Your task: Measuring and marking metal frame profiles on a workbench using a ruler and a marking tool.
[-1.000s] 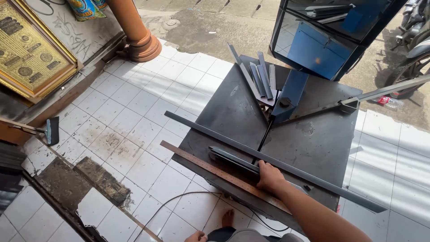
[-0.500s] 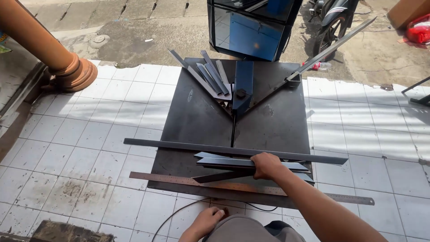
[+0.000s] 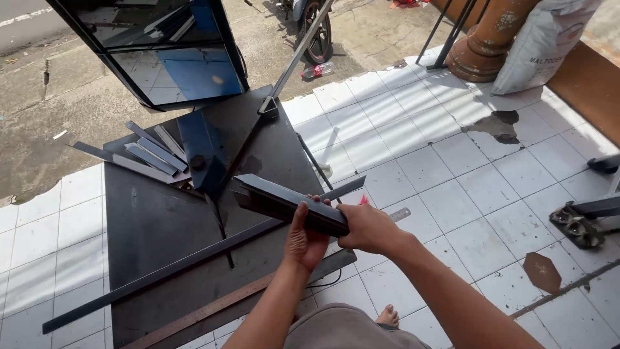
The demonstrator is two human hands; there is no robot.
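1. Your left hand [image 3: 305, 238] is wrapped around the near end of the bundle of dark metal strips [image 3: 290, 203], thumb up along the side; your right hand [image 3: 365, 227] is clamped over the same end from the other side. Both grips are closed on the bundle, which hangs lifted above the front right part of the black table [image 3: 155, 226].
2. I would keep the strips stacked flush and squeeze them as one, since loose ones could slide out at the far, unsupported end.
3. Mind the long flat bar [image 3: 161, 271] lying slantwise on the table just below the bundle, and the rusty ruler [image 3: 213, 309] near the table's front edge; lift clear of both.
4. Further back, the blue cutter [image 3: 201, 150] stands mid-table with its long lever [image 3: 298, 55] raised, and short offcuts [image 3: 152, 154] lie to its left.
5. How many strips you hold is hard to count. Your fingertips are hidden under the bundle, and the cutter's blade cannot be made out.
6. The dark glass-fronted cabinet [image 3: 161, 52] at the back is cut off by the frame.
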